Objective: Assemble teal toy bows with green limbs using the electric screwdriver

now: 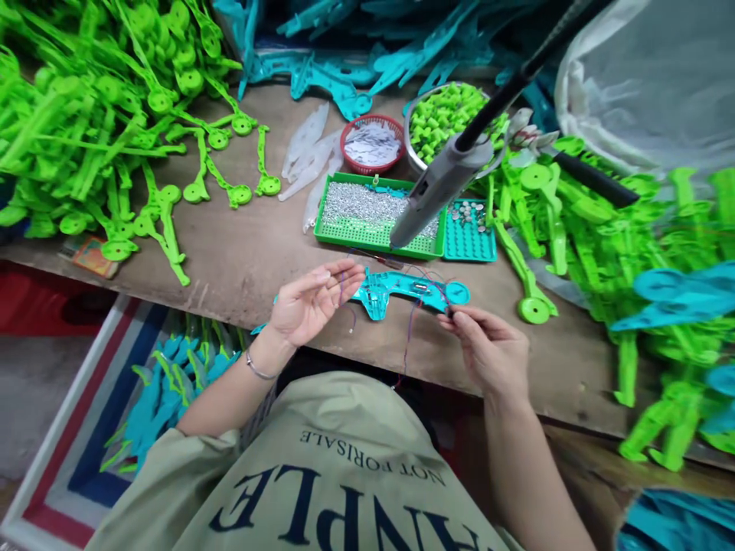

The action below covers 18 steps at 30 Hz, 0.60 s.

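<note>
Brown counter space is being crowded at the back left corner by heaped lime-green parts, and along the right edge by another green heap. Near the middle of the front edge, a blue shell is being supported lengthwise by the counter, with thin wires being trailed over it and down past the edge. By the fingers of the right hand, something small and dark is being pinched narrowly beside the shell's rounded end. The fingers of the left hand are being held loosely apart, palm turned up, with a fine wire being draped across them.

As a judgement, wiring is being handled at the shell, and a light touch seems to be called for next, so that loose strands are being neither tugged nor snagged.

The shell's left part is being covered by the left hand, and the pinched piece is mostly being hidden. Some of the screw tray is being blocked by a hanging grey tool, whose cable is being cut off above. The wires' full paths cannot be traced.
</note>
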Available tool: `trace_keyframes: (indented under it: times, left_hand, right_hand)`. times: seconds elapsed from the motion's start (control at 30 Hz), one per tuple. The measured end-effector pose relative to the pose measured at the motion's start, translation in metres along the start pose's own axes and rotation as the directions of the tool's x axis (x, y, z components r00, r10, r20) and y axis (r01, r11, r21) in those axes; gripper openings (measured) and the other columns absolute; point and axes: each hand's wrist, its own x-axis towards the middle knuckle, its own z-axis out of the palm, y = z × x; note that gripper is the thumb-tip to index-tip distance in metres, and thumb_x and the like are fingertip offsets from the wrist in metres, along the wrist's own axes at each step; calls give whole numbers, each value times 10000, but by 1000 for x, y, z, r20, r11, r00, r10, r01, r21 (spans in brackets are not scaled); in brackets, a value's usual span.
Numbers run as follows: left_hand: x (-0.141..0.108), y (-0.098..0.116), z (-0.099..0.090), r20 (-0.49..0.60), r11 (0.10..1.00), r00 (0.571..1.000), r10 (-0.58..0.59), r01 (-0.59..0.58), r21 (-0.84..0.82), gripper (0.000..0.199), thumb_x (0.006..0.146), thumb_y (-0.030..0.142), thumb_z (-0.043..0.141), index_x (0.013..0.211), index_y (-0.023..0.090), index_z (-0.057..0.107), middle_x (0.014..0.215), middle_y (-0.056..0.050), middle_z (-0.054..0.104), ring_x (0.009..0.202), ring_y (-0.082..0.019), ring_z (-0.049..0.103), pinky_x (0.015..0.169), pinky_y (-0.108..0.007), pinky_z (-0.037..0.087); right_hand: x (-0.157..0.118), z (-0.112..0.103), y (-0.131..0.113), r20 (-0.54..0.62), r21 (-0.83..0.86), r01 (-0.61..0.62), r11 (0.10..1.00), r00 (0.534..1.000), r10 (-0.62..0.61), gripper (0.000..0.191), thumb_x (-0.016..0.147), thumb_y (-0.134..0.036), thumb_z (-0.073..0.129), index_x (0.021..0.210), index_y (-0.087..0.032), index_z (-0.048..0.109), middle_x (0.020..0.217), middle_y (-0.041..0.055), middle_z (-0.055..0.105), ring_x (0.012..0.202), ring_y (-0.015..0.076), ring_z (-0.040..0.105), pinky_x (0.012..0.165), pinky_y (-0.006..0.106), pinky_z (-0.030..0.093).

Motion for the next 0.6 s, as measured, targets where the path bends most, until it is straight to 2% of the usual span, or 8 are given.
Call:
trace_keyframes:
  times: [0.13, 0.17, 0.23, 0.33, 0.4, 0.47, 0.5, 0.6]
  left_hand:
    - [-4, -3, -2, 26, 999, 999, -30, 31, -31, 360, 862, 266, 613, 1129, 54, 728, 1169, -158, 751, 1248, -264, 659, 1203, -404, 430]
    - [-6, -4, -2, 31, 998, 999, -43, 44, -39, 375, 879, 292, 610, 1140, 49, 724, 1181, -164, 747, 1263, -270, 650, 1204, -404, 428]
    - [-9, -7, 1, 34, 996, 997, -76, 77, -51, 407, 914, 353, 597, 1153, 46, 716, 1203, -173, 739, 1291, -279, 632, 1209, -405, 422]
    - [-15, -12, 9, 36, 992, 993, -116, 117, -46, 450, 947, 440, 579, 1162, 67, 707, 1224, -171, 734, 1311, -286, 621, 1210, -418, 423]
    - [-19, -17, 16, 48, 991, 990, -133, 134, -27, 473, 956, 489, 568, 1167, 88, 704, 1230, -166, 733, 1310, -288, 622, 1198, -429, 438]
    - [-24, -24, 23, 56, 987, 986, -160, 160, 4, 477, 968, 509, 552, 1170, 105, 705, 1230, -161, 732, 1305, -287, 623, 1176, -429, 460]
    - [-27, -27, 25, 51, 986, 985, -166, 165, 20, 465, 974, 504, 548, 1169, 114, 708, 1230, -155, 731, 1299, -283, 625, 1161, -421, 473]
    - [-38, -30, 24, 31, 989, 991, -127, 124, 79, 397, 984, 473, 566, 1170, 158, 721, 1232, -122, 728, 1223, -250, 657, 1054, -374, 543]
  right_hand:
    - [0, -16, 5, 99, -221, 91, 971, 993, -70, 269, 768, -459, 836, 862, -211, 784, 808, 44, 763, 691, 175, 732, 725, 355, 640]
    - [-2, -19, 2, 133, -317, 164, 934, 983, -128, 243, 792, -442, 811, 867, -213, 778, 844, 56, 755, 757, 194, 731, 737, 368, 629]
    - [-8, -17, -10, 188, -516, 358, 778, 934, -305, 158, 823, -365, 774, 877, -217, 765, 929, 79, 724, 897, 228, 704, 783, 394, 598]
    - [-25, 3, -35, 324, -603, 630, 489, 754, -571, 100, 838, -218, 753, 936, -235, 743, 977, 79, 672, 940, 230, 654, 845, 419, 552]
    - [-37, 27, -48, 512, -487, 783, 387, 614, -600, 227, 830, -185, 774, 1041, -259, 735, 1001, 70, 665, 932, 219, 647, 833, 400, 544]
    - [-45, 51, -52, 655, -396, 869, 298, 495, -572, 331, 833, -218, 791, 1152, -284, 728, 1076, 72, 674, 980, 229, 645, 866, 416, 537]
    - [-48, 62, -51, 681, -372, 887, 273, 461, -569, 330, 845, -220, 781, 1163, -294, 732, 1098, 69, 684, 997, 232, 643, 884, 423, 532]
    - [-50, 79, -45, 673, -318, 905, 284, 426, -605, 248, 877, -172, 727, 1073, -319, 768, 1117, 44, 737, 1063, 232, 643, 938, 432, 527]
